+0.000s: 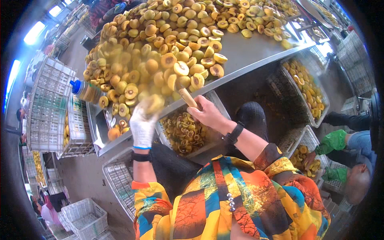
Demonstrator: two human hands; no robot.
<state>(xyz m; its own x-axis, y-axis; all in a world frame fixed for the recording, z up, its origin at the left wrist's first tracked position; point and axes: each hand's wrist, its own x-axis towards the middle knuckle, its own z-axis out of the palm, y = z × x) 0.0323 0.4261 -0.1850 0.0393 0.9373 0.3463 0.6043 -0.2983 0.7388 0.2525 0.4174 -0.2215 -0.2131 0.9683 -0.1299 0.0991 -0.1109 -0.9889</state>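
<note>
My left hand, in a white glove, grips a yellow peach half that is smeared by motion, just above the near edge of the metal table. My bare right hand is closed around the light wooden handle of a tool; its working end is hard to make out against the fruit. Both hands are beside a big heap of halved peaches, many cut side up with the reddish pit cavity showing. Under my hands, below the table edge, a crate holds many cut peach pieces.
A plastic jar with a blue lid stands at the table's left end, near stacked white crates. A crate of peach halves is at right. A co-worker's green sleeve reaches toward another crate. White crates stand lower left.
</note>
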